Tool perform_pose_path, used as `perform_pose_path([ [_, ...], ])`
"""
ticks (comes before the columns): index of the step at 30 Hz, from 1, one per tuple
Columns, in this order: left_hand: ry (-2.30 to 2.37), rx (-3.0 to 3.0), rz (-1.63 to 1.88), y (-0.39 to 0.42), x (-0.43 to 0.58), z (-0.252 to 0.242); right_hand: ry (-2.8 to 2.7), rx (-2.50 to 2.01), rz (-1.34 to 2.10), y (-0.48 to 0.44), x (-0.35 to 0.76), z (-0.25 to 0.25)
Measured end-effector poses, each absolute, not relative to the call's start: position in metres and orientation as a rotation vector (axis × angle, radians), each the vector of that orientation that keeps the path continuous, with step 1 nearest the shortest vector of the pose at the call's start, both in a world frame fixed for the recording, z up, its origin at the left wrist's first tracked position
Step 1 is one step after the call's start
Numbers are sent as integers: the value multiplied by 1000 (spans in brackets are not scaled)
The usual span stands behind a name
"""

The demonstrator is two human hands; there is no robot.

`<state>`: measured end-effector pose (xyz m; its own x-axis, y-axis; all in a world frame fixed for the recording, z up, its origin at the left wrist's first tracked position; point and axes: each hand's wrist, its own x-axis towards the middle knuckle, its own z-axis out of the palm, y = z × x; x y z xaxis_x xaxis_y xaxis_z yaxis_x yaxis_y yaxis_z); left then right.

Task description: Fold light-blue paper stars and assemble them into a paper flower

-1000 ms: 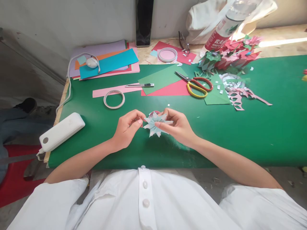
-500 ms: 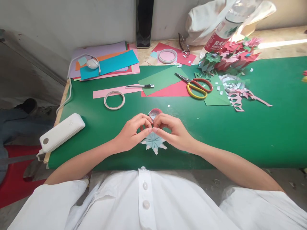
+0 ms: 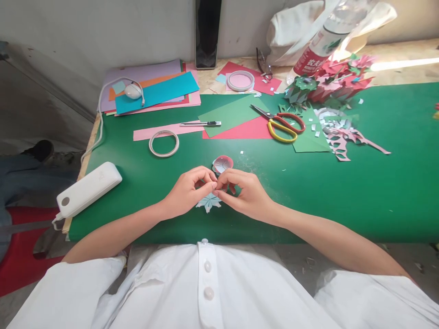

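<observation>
Close to the table's near edge, my left hand (image 3: pixel 190 189) pinches a light blue folded paper flower (image 3: pixel 208 202) with pale, notched petal tips. My right hand (image 3: pixel 247 194) is at the flower's right edge, thumb and forefinger closed near a petal tip; whether a small bit of paper or tape is between them I cannot make out. My fingers hide the flower's far side. Just beyond them, a cup-shaped pink and pale blue paper flower (image 3: pixel 223 163) rests on the green mat (image 3: pixel 343 192).
Scissors (image 3: pixel 283 127), a craft knife (image 3: pixel 202 123) and a tape roll (image 3: pixel 163 143) lie beyond my hands. Coloured paper (image 3: pixel 157 93) is stacked back left, near a white power bank (image 3: pixel 89 189). Finished paper flowers (image 3: pixel 329 82) and a bottle (image 3: pixel 318 48) stand back right.
The light blue flower has shifted left and tilted under my fingers. My right hand has moved slightly down, leaving more of the pink cup-shaped flower showing.
</observation>
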<state>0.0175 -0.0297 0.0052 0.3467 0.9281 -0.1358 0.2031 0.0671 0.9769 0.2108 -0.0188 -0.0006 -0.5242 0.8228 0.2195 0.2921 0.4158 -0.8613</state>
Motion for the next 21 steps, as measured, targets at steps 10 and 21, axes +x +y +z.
perform_pose_path([
  [10, 1054, 1221, 813, -28, 20, -2, -1918, -1101, 1210, -19, 211, -1],
  [21, 1105, 1239, 780, -25, 21, -8, -1937, -1075, 1241, -15, 213, -1],
])
